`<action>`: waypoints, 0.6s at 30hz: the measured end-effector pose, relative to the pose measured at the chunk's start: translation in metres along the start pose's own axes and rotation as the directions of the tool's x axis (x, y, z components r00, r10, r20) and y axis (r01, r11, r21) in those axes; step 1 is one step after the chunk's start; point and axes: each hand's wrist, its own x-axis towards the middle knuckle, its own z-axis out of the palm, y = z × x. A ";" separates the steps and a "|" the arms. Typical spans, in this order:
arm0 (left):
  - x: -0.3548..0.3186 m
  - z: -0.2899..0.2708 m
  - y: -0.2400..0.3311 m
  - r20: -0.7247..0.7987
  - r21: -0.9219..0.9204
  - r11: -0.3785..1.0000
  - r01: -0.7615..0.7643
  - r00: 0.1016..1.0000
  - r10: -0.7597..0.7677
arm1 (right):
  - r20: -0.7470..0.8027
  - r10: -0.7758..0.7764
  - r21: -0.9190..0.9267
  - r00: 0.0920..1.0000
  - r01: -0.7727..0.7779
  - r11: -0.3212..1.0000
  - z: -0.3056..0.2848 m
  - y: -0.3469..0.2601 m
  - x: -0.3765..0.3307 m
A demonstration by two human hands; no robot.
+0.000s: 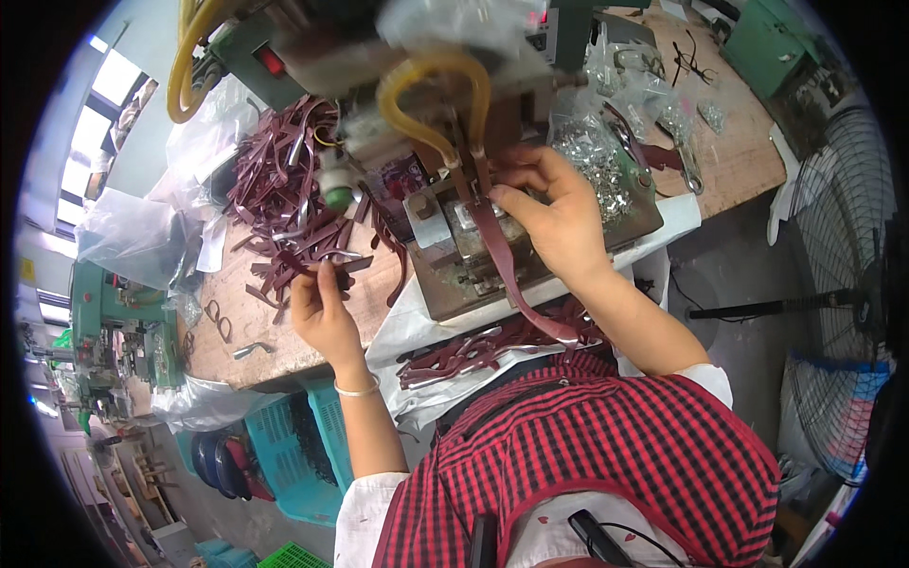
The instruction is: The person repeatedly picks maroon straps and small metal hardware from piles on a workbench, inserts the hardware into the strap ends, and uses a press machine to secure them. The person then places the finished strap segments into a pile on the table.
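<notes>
The right hand (554, 222) holds a dark red strap (507, 270) at the press (464, 237), its fingers (516, 168) pinched shut on the strap's upper end just under the machine head. From there the strap runs down over the metal base and off the front edge of the worktop (284, 341) toward the person's lap. The left hand (322, 312) rests at the pile of straps (284, 189) on the left, well apart from the press, with its fingers closed on one strap end from that pile.

The step in hand looks like feeding: one strap is being set under the tool while the next is already being picked up. A heap of small silver fittings (597, 170) lies in a bag just beside the right hand, and finished-looking straps (473, 350) gather on the plastic sheet below the press.

The next move calls for a steady right hand. The strap end has to sit square on the die, and the fingers need to be clear of the tool before it comes down. The left hand's strap should come free of the tangle without dragging others off the worktop.
</notes>
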 end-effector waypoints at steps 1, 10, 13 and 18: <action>0.000 0.005 0.016 -0.038 -0.030 0.998 -0.049 0.998 0.048 | 0.011 0.016 0.051 1.000 -0.017 0.999 0.003 -0.001 0.000; -0.021 0.050 0.093 0.347 0.053 0.664 -0.746 0.637 0.688 | 0.112 -0.054 -0.032 0.992 0.058 0.998 0.005 -0.040 -0.025; -0.021 0.081 0.100 0.487 0.006 0.480 -0.877 0.422 0.765 | 0.147 -0.160 -0.328 0.976 0.201 0.923 -0.020 -0.026 -0.005; -0.021 0.094 0.082 0.458 -0.042 0.449 -0.893 0.382 0.803 | 0.004 -0.235 -0.952 0.972 0.076 0.297 -0.102 0.050 0.007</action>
